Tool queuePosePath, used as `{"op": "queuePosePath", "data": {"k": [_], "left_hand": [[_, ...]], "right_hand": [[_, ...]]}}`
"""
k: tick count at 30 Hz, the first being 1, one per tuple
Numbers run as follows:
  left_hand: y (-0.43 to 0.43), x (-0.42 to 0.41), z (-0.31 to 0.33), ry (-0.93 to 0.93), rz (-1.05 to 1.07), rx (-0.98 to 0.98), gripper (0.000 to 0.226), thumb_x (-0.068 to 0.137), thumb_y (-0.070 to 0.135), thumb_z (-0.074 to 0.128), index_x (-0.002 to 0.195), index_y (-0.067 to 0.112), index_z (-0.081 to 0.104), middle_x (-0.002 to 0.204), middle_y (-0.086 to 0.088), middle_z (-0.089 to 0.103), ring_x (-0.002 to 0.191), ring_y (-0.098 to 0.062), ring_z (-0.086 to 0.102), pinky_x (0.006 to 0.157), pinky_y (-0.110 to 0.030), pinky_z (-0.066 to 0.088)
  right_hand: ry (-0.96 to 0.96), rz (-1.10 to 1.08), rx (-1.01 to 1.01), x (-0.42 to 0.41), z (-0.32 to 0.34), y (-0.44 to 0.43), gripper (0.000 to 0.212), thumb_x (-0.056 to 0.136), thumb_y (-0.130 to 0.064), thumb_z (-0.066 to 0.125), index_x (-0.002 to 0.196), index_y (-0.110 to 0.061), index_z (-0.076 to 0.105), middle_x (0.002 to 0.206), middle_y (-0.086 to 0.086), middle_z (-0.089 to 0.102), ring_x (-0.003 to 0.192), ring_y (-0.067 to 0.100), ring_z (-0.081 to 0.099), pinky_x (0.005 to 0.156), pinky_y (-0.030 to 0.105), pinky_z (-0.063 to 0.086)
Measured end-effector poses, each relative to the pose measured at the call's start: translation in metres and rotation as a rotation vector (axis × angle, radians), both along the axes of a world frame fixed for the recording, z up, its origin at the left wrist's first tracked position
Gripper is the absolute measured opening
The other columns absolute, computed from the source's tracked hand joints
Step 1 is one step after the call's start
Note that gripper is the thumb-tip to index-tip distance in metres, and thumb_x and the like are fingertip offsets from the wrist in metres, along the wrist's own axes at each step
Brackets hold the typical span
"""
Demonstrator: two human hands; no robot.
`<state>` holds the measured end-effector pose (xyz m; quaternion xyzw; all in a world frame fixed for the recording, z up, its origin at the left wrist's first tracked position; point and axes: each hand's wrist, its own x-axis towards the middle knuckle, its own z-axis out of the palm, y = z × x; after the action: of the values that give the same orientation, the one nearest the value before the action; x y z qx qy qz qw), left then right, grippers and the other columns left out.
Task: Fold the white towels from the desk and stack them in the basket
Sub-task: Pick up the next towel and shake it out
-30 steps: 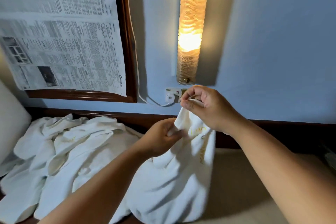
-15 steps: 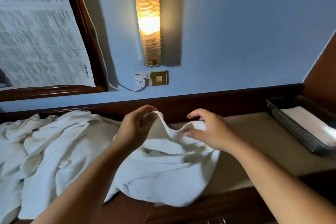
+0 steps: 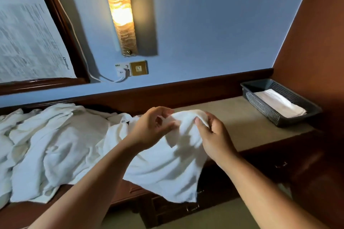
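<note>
Both hands are on one white towel [image 3: 167,169], mid tabletop [image 3: 232,117]. Left hand [image 3: 152,128]: fingers curled, pinching the raised top edge of the cloth. Right hand [image 3: 214,139]: thumb on the front of the same bunched edge, fingers tucked behind it, so we read that as a pinch too. The hands sit close together, with a small hump of cloth lifted off the surface between them. The rest of the towel drapes down crumpled, lies over the front edge of the tabletop and hangs in front of the drawers [image 3: 173,210].

To its left, a pile of loose towels [image 3: 55,145] covers the left part of the tabletop. It is rumpled and touches or overlaps the held one. We can't tell where one towel ends and the next starts, or how many there are.

Basket [image 3: 262,108]: dark, mesh-walled, at the far right end of the tabletop against the brown side panel [image 3: 316,42], well apart from the hands. A folded towel [image 3: 279,102] lies flat inside it.

Background: blue wall [image 3: 204,24], with a lit wall lamp [image 3: 121,11] above a brass socket plate [image 3: 138,68] and a white plug [image 3: 122,71] just beside it. Upper left is a wooden frame [image 3: 61,24] with newspaper [image 3: 28,33] over it. The print is too blurred for us to read.
</note>
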<state>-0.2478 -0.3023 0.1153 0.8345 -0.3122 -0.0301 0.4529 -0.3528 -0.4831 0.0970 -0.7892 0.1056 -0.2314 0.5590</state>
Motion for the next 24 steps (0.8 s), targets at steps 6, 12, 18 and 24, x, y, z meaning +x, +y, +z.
{"op": "queuePosePath", "data": {"k": [6,12,18,24], "left_hand": [[-0.122,-0.102,-0.007,0.130,-0.262,-0.016,0.016,0.084,0.020,0.062,0.080,0.035,0.065,0.074,0.031,0.068,0.070,0.014,0.059,0.067,-0.012,0.047],[-0.261,-0.235,-0.012,0.475,-0.561,-0.231,0.045,0.103,0.054,0.042,0.119,0.022,0.070,0.115,0.013,0.071,0.111,-0.006,0.065,0.101,-0.032,0.049],[-0.350,-0.325,-0.017,0.114,-0.393,-0.342,0.044,0.103,0.051,0.046,0.078,0.015,0.052,0.065,0.010,0.042,0.061,-0.006,0.042,0.059,-0.035,0.038],[-0.370,-0.343,0.033,-0.294,-0.432,-0.189,0.038,0.102,0.036,0.055,0.066,0.030,0.048,0.055,0.012,0.046,0.052,0.000,0.044,0.050,-0.014,0.029]], "right_hand": [[-0.206,-0.068,0.003,-0.120,0.040,-0.103,0.057,0.085,-0.060,0.058,0.086,-0.003,0.057,0.074,0.022,0.053,0.066,0.022,0.046,0.062,0.033,0.036],[-0.364,-0.455,0.192,-0.262,0.067,-0.243,0.027,0.090,-0.050,0.069,0.078,-0.025,0.066,0.075,-0.011,0.063,0.079,0.007,0.056,0.075,0.030,0.045],[-0.246,-0.594,0.126,-0.373,0.068,-0.318,0.028,0.099,-0.032,0.062,0.081,-0.010,0.061,0.084,0.014,0.067,0.079,0.007,0.053,0.073,0.028,0.043],[0.037,-0.346,0.003,-0.410,0.039,-0.332,0.010,0.092,-0.015,0.067,0.100,-0.021,0.064,0.095,0.007,0.074,0.089,0.013,0.065,0.079,0.032,0.048]]}}
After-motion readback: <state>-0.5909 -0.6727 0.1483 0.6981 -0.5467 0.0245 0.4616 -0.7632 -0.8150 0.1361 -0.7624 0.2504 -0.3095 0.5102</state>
